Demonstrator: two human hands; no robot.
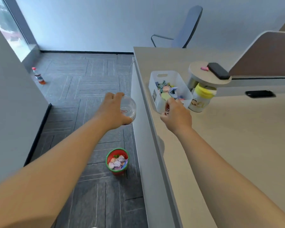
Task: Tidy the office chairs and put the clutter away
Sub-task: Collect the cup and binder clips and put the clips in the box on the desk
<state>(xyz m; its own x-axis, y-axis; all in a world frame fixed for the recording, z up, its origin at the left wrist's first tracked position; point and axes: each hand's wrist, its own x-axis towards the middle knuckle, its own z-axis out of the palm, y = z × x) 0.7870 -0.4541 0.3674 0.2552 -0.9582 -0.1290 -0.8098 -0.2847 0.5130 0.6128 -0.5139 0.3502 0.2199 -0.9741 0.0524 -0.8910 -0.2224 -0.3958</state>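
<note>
My left hand (113, 111) grips a clear round plastic container (129, 107) over the floor, just left of the desk's edge; a few paper clips show inside it. My right hand (176, 114) is closed over the desk (237, 137), pinching small colourful items at the near end of a white bin (156, 89) filled with mixed small clutter. An office chair (187, 28) stands behind the far end of the desk, against the wall.
A red bucket with a green rim (117, 161), full of crumpled scraps, stands on the carpet beside the desk. A drink bottle (38, 76) stands near the window. On the desk are a yellow-lidded jar (200, 98) and a round stand (209, 74) bearing a black device.
</note>
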